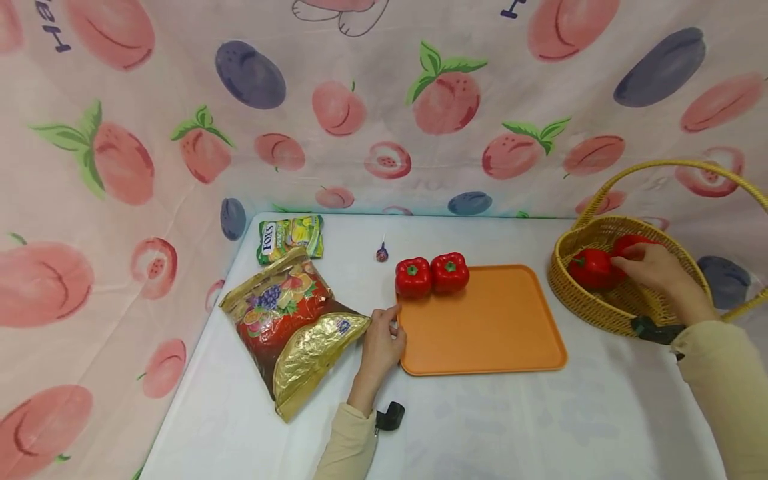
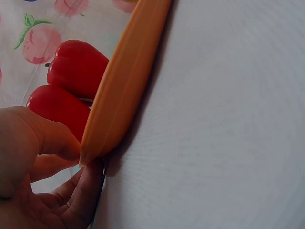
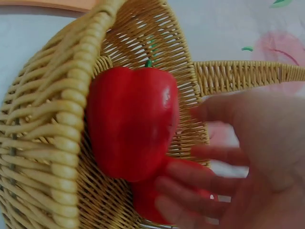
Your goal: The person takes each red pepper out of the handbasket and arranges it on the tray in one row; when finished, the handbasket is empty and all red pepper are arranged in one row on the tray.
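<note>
At the tray's left edge, my left hand pinches the rim of the orange tray, as the left wrist view shows. Two red bell peppers stand side by side at the tray's far left corner. My right hand reaches into the yellow wicker basket, where two more red bell peppers lie. In the right wrist view, the nearer pepper leans by the basket wall with its green stem up. Parted fingers of that hand overlap the other pepper, which is partly hidden.
Left of the tray lies a big gold and red candy bag, its corner by my left hand. Behind it is a green Fox's packet. A small lollipop lies near the back. The basket's tall handle arches over its opening.
</note>
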Motion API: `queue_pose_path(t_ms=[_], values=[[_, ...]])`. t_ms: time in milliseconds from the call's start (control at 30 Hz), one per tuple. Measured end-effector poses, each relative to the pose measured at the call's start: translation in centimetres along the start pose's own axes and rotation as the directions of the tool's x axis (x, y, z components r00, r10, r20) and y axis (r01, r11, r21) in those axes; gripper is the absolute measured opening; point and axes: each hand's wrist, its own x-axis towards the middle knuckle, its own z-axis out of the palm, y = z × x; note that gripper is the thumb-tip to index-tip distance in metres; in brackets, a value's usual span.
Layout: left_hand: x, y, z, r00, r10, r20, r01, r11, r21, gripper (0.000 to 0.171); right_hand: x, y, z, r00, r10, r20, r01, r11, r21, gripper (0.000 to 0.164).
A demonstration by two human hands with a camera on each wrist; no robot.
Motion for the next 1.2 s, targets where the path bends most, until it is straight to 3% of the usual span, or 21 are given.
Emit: queue_pose_path(t_ms=[267,500,833,1067,1200], values=[[-0.1,0.3,-0.2,1.000,-0.006,0.001,0.006,1.000,-0.013,0.045,1.4,-0.5,0.6,0.988,-0.122,0.095,0.118,0.992,0.045,0.080],[0.0,0.2,-0.1,1.000,-0.009,0.004,0.009,1.000,-0.010,0.044,1.8,-0.5,1.2,0.977,-0.173,0.121,0.172,0.985,0.026,0.077],[0.1,0.1,-0.3,1.000,-0.009,0.002,0.009,1.000,-0.003,0.045,1.9,-0.3,1.2,0.983,-0.148,0.106,0.151,0.988,-0.029,0.085],[0.1,0.2,-0.3,1.000,-0.015,0.009,0.015,1.000,0.000,0.045,1.3,0.2,1.2,0.986,-0.094,0.136,0.090,0.995,0.034,0.089],[0.0,0.1,-0.3,1.000,-0.022,0.017,0.022,1.000,0.002,0.045,0.8,0.6,1.4,0.990,-0.089,0.109,0.080,0.993,0.081,0.085]])
